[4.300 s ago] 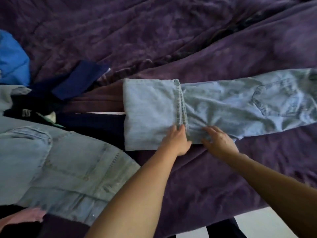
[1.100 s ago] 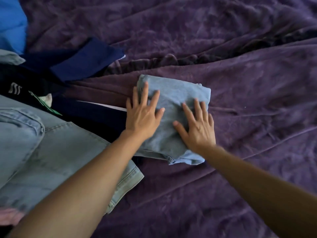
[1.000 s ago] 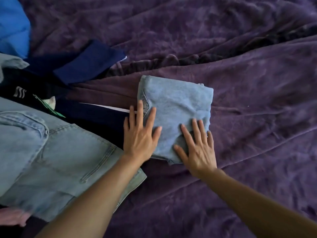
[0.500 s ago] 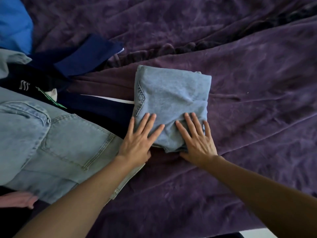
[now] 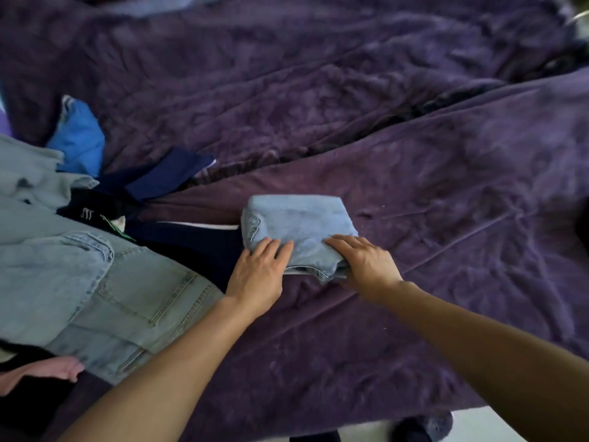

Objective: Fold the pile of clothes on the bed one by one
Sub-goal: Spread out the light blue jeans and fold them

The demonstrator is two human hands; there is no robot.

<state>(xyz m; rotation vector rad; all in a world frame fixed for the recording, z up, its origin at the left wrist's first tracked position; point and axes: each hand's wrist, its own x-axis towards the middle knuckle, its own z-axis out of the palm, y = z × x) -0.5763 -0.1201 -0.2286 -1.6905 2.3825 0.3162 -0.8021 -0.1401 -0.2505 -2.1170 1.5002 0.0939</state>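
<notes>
On the purple bedspread [image 5: 446, 186], just right of the unfolded heap, the folded jeans [image 5: 299, 221] were found as a thick, compact square. A few seconds earlier they had been stretched long with only one leg-end turned over, so the folding of this garment was judged complete. A moment earlier both hands had been laid flat with the fingers fanned; now they had been drawn back to the bundle's near edge. The left hand [image 5: 258, 272] was set at the near-left corner and the right hand [image 5: 366, 263] at the near-right, each with its fingers held close together on the denim. The thumbs were hidden, so a grip underneath could not be confirmed. A lift to set the bundle aside was judged likely.

Much work was left: wide light jeans [image 5: 79, 282], a navy garment [image 5: 165, 180], a bright blue piece [image 5: 79, 138] and something pink [image 5: 47, 371] were still heaped at the left. The bedspread was rumpled into long ridges, and pale floor [image 5: 478, 422] was glimpsed past the bed's near edge.
</notes>
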